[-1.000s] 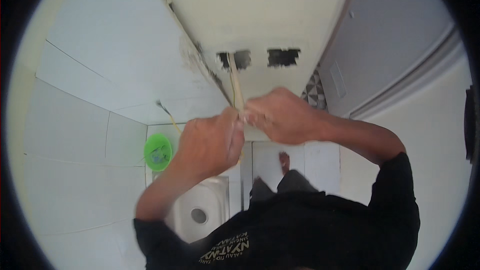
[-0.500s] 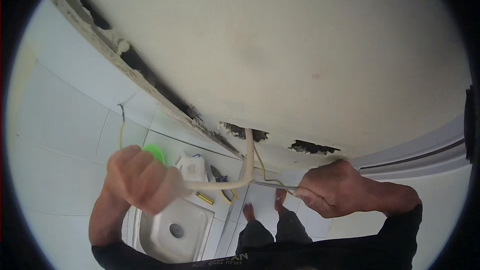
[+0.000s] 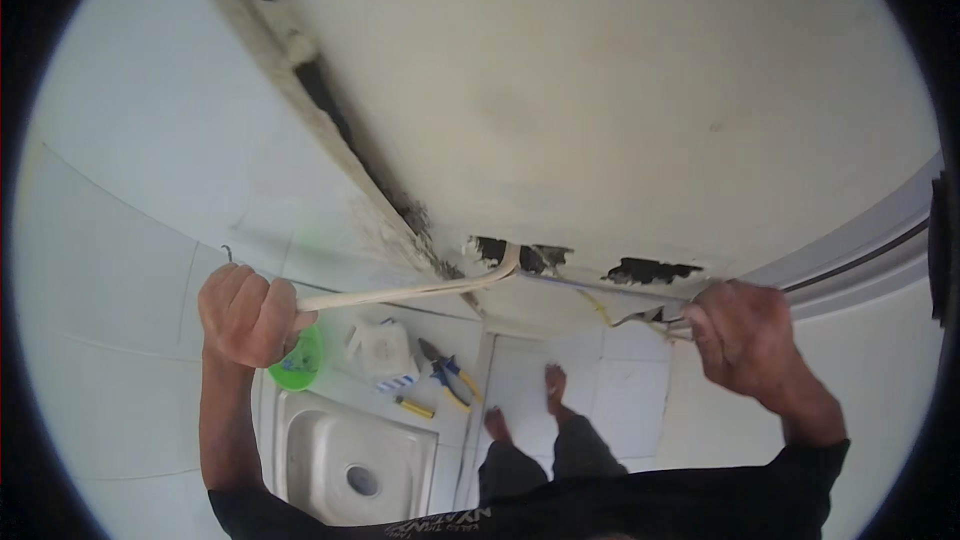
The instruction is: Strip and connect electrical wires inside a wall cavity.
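Observation:
A cream-sheathed cable (image 3: pixel 400 296) comes out of a ragged hole (image 3: pixel 548 258) in the wall and bends sharply left. My left hand (image 3: pixel 250 312) is closed in a fist round it, and a thin dark wire end (image 3: pixel 228 253) sticks up above the fist. From the bend, grey wire (image 3: pixel 600 290) runs taut to the right, into my closed right hand (image 3: pixel 742 338). A yellow wire (image 3: pixel 597 305) hangs loosely beside it, close to the right hand. My fingers hide the gripped ends.
A second ragged hole (image 3: pixel 652 270) lies to the right. Pliers (image 3: pixel 445 372), a yellow-handled tool (image 3: pixel 415 407), a white box (image 3: pixel 385 352) and a green bowl (image 3: pixel 297 365) rest on the tiled counter beside a steel sink (image 3: pixel 350 460). A long crack (image 3: pixel 350 140) runs up the wall's corner.
My hands have moved farther apart and up in the picture. The cable's left stretch and the grey wire are pulled straighter. The yellow wire has shifted right.

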`<action>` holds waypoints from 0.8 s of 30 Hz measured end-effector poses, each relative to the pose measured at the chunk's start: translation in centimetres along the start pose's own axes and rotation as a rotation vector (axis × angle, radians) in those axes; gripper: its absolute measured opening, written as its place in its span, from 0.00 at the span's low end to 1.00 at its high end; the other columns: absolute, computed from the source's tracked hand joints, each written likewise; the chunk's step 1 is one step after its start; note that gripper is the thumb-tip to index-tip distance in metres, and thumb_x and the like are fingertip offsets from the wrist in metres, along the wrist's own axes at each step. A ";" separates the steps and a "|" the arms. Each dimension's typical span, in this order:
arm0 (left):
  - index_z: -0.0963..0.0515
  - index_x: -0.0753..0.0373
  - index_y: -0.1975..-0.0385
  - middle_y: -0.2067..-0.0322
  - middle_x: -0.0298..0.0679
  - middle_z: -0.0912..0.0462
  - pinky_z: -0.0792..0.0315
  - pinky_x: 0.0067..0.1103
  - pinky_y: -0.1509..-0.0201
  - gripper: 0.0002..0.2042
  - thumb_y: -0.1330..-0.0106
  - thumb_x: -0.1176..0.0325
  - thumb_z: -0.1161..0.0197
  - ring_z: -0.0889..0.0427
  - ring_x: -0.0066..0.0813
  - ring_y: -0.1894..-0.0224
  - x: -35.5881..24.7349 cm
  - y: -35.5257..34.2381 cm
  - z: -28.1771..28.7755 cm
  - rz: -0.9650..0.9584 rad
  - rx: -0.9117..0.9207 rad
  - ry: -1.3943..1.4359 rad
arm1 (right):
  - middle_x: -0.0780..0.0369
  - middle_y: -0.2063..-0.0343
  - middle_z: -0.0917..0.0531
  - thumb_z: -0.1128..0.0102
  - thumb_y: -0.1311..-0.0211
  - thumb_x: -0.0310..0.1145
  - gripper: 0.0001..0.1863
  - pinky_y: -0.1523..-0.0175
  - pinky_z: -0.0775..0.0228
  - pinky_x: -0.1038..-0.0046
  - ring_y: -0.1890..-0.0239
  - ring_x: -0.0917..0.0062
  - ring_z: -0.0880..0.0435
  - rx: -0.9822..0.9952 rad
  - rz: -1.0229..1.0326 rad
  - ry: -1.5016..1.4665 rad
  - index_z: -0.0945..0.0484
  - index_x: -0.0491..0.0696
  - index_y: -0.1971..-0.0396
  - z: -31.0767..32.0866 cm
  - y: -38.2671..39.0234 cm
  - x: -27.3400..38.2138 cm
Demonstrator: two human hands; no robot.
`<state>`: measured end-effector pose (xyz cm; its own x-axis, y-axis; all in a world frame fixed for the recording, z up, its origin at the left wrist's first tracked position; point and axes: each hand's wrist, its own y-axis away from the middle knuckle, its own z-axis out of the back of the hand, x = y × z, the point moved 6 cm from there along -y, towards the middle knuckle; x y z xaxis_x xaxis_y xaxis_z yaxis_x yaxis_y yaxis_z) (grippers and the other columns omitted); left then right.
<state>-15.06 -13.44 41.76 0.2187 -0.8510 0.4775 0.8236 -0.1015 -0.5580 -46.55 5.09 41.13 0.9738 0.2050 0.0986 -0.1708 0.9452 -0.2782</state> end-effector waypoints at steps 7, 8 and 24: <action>0.27 0.64 0.69 0.79 0.40 0.28 0.31 0.32 0.75 0.10 0.46 0.67 0.36 0.26 0.40 0.78 -2.9 -0.8 -0.5 0.508 0.213 0.429 | 0.54 0.77 0.24 0.39 0.43 0.27 0.09 0.70 0.28 0.61 0.75 0.58 0.21 0.092 -0.225 -0.101 0.26 0.40 0.64 1.0 -0.6 5.1; 0.26 0.65 0.64 0.75 0.42 0.25 0.29 0.32 0.73 0.13 0.48 0.69 0.36 0.23 0.42 0.75 -4.0 -1.9 -0.2 0.538 0.252 0.470 | 0.51 0.72 0.21 0.40 0.43 0.26 0.13 0.66 0.27 0.60 0.71 0.55 0.20 0.062 -0.259 -0.120 0.25 0.38 0.58 0.5 -1.0 5.6; 0.22 0.56 0.51 0.79 0.35 0.28 0.27 0.29 0.80 0.20 0.47 0.74 0.37 0.22 0.35 0.81 -7.3 -9.3 -2.5 0.683 -0.076 0.506 | 0.56 0.76 0.20 0.42 0.45 0.25 0.22 0.78 0.28 0.66 0.79 0.65 0.18 -0.226 -0.226 0.085 0.24 0.47 0.47 0.2 -9.7 8.2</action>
<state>-25.58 -7.61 41.76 0.3795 -0.8639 -0.3312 0.5546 0.4990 -0.6659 -36.98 -2.31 44.82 0.9939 -0.0342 0.1044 0.0791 0.8822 -0.4641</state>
